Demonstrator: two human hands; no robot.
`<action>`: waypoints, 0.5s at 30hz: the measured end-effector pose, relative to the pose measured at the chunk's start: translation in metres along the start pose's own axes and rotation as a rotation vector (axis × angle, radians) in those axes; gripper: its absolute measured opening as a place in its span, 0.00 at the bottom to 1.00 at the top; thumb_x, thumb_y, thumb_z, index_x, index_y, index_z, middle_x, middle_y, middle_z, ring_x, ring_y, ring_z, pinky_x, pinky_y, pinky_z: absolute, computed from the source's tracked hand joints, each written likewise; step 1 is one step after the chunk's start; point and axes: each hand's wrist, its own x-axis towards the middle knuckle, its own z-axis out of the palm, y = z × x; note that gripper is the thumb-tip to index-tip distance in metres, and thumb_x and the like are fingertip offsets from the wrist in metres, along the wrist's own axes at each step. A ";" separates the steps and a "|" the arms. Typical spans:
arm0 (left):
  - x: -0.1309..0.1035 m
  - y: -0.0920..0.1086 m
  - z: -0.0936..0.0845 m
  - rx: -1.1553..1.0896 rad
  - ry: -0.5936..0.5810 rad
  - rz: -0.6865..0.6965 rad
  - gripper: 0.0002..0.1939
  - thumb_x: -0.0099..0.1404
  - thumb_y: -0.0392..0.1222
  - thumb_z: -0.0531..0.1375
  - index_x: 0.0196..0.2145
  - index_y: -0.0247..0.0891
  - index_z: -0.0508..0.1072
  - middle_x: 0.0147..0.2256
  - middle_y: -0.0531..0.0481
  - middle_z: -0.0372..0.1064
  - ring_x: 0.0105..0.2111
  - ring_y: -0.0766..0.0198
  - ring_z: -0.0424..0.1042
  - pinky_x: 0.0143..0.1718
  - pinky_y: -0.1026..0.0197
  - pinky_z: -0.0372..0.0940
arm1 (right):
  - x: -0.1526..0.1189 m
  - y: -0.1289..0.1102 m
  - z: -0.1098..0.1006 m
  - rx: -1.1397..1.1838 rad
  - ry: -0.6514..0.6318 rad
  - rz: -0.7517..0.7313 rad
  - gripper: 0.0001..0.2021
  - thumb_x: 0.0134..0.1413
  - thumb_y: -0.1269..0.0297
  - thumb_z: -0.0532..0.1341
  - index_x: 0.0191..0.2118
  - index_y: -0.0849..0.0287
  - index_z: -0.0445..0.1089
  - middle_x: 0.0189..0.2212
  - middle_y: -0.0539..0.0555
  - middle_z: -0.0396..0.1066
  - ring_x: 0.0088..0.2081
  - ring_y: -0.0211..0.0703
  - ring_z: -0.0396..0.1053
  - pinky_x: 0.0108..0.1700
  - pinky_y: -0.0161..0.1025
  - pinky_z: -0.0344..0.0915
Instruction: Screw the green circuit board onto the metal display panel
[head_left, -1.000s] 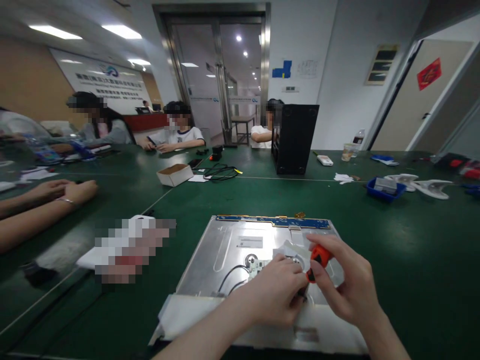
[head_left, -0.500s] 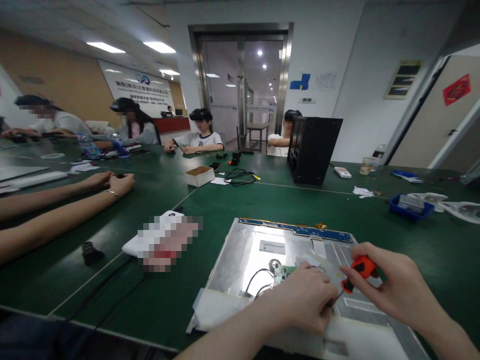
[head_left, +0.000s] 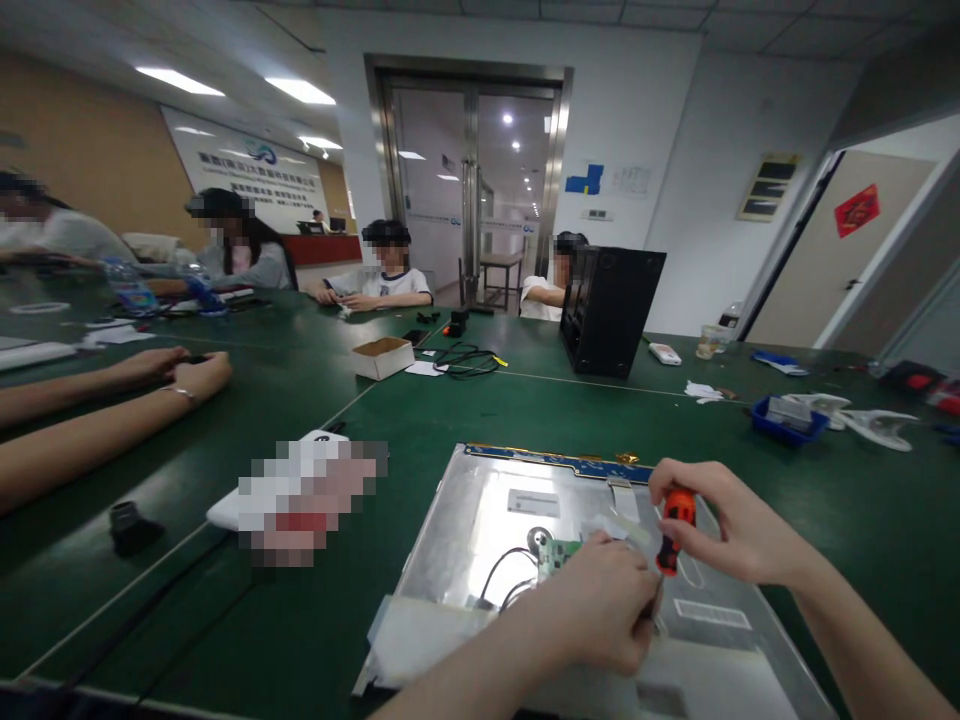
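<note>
A flat silver display panel (head_left: 465,540) lies on the table in front of me, a blue circuit strip (head_left: 540,463) along its far edge. My right hand (head_left: 739,525) grips an orange-and-black screwdriver (head_left: 679,520) by its handle, which stands nearly upright with its shaft pointing down. Close to that shaft, my left hand (head_left: 604,605) is closed over the panel; its fingertips and whatever they pinch are hidden. Partly under the left hand shows a small green circuit board (head_left: 555,556) with black wires (head_left: 491,575) looping from it.
A white object, partly blurred out, (head_left: 225,508) lies left of the panel. Beyond are an open box (head_left: 382,358), a coiled black cable (head_left: 469,360) and a black computer case (head_left: 615,310). A blue tray (head_left: 787,425) sits right. Another person's arms (head_left: 112,420) reach in from the left.
The screwdriver has swung from a slant to nearly upright as my right hand rose and shifted left. My left hand stays at the same part of the panel. The whole view has shifted slightly.
</note>
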 end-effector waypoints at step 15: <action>0.000 0.000 0.002 -0.005 0.002 -0.013 0.04 0.57 0.38 0.62 0.30 0.38 0.69 0.33 0.46 0.72 0.35 0.53 0.71 0.43 0.52 0.61 | -0.014 0.000 0.031 -0.189 0.483 -0.140 0.06 0.62 0.62 0.60 0.43 0.55 0.70 0.26 0.49 0.74 0.24 0.40 0.72 0.29 0.36 0.69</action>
